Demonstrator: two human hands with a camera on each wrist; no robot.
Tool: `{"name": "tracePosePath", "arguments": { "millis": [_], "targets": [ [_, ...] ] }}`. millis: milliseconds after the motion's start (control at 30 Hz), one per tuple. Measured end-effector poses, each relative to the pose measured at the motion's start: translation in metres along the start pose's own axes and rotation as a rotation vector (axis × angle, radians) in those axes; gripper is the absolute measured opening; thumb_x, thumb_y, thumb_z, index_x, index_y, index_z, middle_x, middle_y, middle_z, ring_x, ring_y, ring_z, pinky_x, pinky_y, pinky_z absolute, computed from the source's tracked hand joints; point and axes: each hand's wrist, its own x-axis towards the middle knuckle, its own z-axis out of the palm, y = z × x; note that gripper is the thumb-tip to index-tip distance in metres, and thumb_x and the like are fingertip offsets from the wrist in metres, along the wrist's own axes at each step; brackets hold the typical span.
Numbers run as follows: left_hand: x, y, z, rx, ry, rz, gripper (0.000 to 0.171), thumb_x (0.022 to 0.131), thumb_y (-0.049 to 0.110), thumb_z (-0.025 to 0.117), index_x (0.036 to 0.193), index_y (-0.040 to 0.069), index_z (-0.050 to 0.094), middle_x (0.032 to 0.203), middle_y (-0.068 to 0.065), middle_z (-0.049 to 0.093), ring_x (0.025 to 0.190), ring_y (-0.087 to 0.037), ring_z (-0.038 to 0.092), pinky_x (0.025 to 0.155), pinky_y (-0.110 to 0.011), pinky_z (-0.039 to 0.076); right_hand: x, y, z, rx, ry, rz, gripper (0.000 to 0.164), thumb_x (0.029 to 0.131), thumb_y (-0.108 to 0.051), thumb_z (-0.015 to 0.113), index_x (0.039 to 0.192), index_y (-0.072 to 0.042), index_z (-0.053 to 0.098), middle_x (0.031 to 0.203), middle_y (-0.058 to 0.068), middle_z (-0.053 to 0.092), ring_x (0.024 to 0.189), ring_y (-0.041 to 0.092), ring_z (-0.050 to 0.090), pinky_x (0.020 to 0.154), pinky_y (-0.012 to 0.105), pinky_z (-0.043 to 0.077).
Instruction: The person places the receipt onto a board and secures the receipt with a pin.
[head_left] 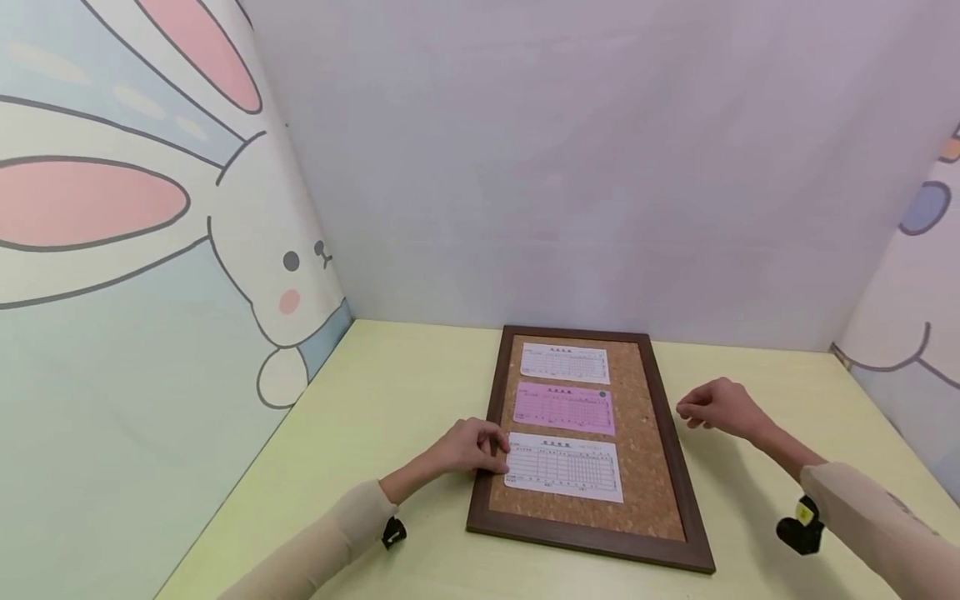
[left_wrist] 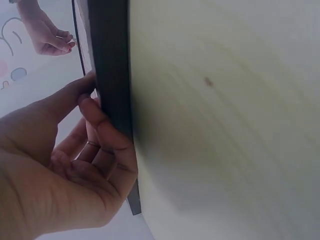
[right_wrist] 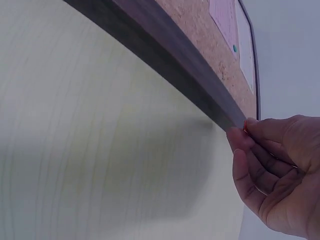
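A cork board (head_left: 637,467) with a dark brown frame (head_left: 592,546) lies on the table. Three printed slips lie on the cork: a white slip (head_left: 564,363) at the far end, a pink slip (head_left: 562,408) in the middle, and a white slip (head_left: 562,467) nearest me. My left hand (head_left: 471,446) reaches over the frame's left side, its fingertips touching the near slip's left edge. Beyond the frame's right side, my right hand (head_left: 723,408) hovers, pinching a small red object (right_wrist: 245,124) between thumb and forefinger; the fingers mostly hide it.
A round green dot (head_left: 602,394) sits at the pink slip's upper right corner. The pale yellow table (head_left: 405,375) extends around the board. A plain wall (head_left: 570,167) rises behind, and a rabbit-printed wall (head_left: 150,333) stands on the left.
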Motion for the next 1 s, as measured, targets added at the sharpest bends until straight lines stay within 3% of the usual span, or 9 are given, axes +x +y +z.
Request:
{"name": "tracePosePath", "arguments": {
  "millis": [300,533,767,1000],
  "targets": [
    [0.003,0.007,-0.002,0.068,-0.011,-0.017,0.019,0.081,0.012,0.086,0.090,0.008,0.071,0.060,0.006,0.055,0.050,-0.006,0.047,0.048,-0.020,0.037,0.005,-0.030,0.014,0.003,-0.007,-0.020,0.016,0.095,-0.011,0.071,0.095,0.004,0.077,0.079,0.006,0.074,0.071,0.015,0.066,0.059,0.025,0.054],
    [0.008,0.009,-0.003,0.074,-0.036,0.014,0.023,0.080,0.011,0.086,0.097,0.006,0.072,0.063,0.006,0.056,0.051,-0.005,0.050,0.050,-0.019,0.040,0.007,-0.047,0.033,0.037,-0.062,-0.066,0.012,0.092,-0.011,0.075,0.096,0.000,0.078,0.084,0.005,0.074,0.070,0.013,0.059,0.059,0.023,0.052],
    [0.019,0.014,-0.006,0.065,-0.087,0.026,0.031,0.079,0.009,0.088,0.104,0.002,0.070,0.064,0.004,0.060,0.052,-0.005,0.053,0.050,-0.019,0.041,0.010,-0.065,0.052,0.048,-0.125,-0.174,0.012,0.090,-0.011,0.077,0.098,-0.002,0.078,0.088,0.003,0.075,0.073,0.008,0.056,0.062,0.021,0.048],
    [0.022,0.022,-0.005,0.146,-0.126,0.010,0.039,0.074,0.012,0.092,0.102,0.007,0.066,0.063,0.006,0.059,0.055,-0.004,0.050,0.053,-0.019,0.035,0.011,-0.081,0.067,0.110,-0.189,-0.242,0.011,0.090,-0.008,0.076,0.099,-0.001,0.079,0.090,0.004,0.075,0.075,0.006,0.057,0.066,0.019,0.050]
  ]
}}
